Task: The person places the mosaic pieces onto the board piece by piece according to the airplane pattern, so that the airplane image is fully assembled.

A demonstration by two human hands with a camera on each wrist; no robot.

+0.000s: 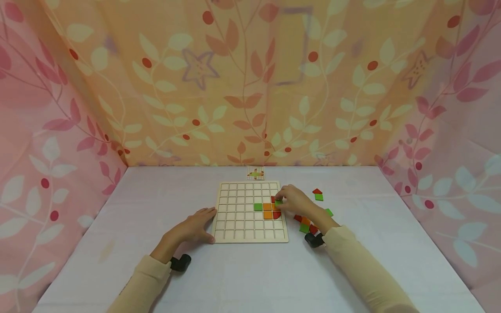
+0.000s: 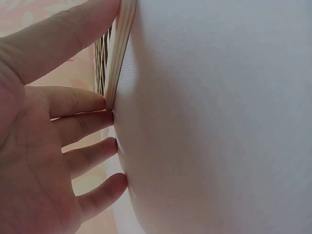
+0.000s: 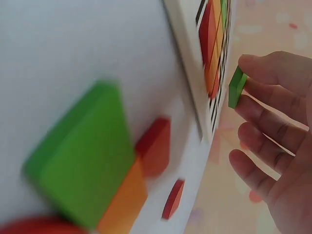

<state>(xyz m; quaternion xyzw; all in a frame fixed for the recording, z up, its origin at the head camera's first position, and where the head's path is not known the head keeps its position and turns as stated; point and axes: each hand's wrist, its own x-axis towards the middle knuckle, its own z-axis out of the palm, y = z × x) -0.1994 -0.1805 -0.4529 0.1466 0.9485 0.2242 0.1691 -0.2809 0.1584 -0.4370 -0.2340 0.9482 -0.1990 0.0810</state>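
Observation:
A wooden grid board lies on the white table. My left hand rests at its left edge, thumb near the front corner and fingers spread; in the left wrist view the thumb and fingertips are right at the board's side. Over the board's right side, my right hand pinches a green square tile between thumb and fingers. Below that hand, orange tiles, a green tile and red pieces with a curved edge sit in the grid cells. The fingers partly cover this group.
Loose green, orange and red pieces lie right of the board, some under my right forearm. A red triangle-like piece and a green square lie farther back. Behind the board is a small pattern card. Patterned curtains enclose the table.

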